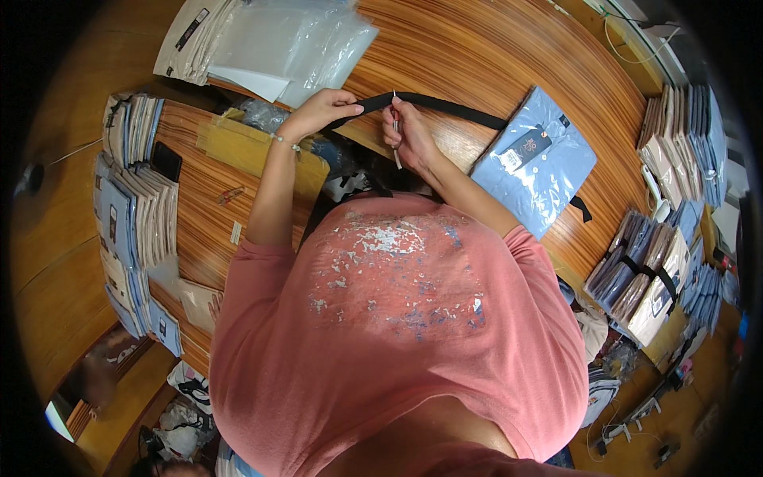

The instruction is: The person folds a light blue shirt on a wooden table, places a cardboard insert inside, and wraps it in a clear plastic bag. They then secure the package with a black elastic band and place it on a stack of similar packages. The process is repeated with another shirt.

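Note:
A black strap (453,109) runs across the wooden table and passes under a folded light-blue shirt in clear plastic (544,187). Its short tail shows past the package's right side. My left hand (318,114) is closed on the strap's left part, pinching it between thumb and fingers. Close beside it, my right hand (413,137) grips a slim tool with a red part (396,118). The tool's thin tip points up and meets the strap's edge; its exact kind is too small to make out.
Clear plastic bags (294,40) lie at the far left. Stacks of wrapped shirts stand along the left side (143,215) and at the right (671,143). A strapped shirt bundle (640,278) sits lower right. A dark phone (166,161) and small orange-handled snips (231,195) lie on the left.

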`<state>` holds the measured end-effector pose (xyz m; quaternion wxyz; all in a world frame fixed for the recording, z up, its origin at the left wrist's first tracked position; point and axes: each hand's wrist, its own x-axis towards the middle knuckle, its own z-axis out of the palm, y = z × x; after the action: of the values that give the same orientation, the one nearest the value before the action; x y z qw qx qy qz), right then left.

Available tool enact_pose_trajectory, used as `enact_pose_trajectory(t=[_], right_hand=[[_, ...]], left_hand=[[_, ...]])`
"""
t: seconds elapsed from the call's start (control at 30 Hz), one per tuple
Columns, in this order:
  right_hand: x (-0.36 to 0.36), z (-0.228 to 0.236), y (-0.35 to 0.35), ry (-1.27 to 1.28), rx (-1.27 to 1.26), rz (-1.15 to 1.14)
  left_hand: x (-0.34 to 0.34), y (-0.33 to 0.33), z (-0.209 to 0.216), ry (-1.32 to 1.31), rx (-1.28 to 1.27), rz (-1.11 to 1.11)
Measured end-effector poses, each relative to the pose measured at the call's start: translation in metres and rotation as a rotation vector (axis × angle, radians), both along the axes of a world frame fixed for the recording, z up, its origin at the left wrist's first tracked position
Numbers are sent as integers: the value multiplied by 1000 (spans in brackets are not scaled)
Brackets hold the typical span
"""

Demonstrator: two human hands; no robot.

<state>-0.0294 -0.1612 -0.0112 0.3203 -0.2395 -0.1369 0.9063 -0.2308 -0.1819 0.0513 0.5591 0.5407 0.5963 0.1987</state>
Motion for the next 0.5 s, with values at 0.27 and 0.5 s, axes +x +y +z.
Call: enact_pose_trajectory(t=[0.27, 0.5], right_hand=[[-1, 8, -3, 14, -28, 61], [-5, 12, -4, 44, -23, 93]], left_hand=[[-5, -8, 3, -13, 26, 32], [-1, -13, 13, -4, -7, 38]])
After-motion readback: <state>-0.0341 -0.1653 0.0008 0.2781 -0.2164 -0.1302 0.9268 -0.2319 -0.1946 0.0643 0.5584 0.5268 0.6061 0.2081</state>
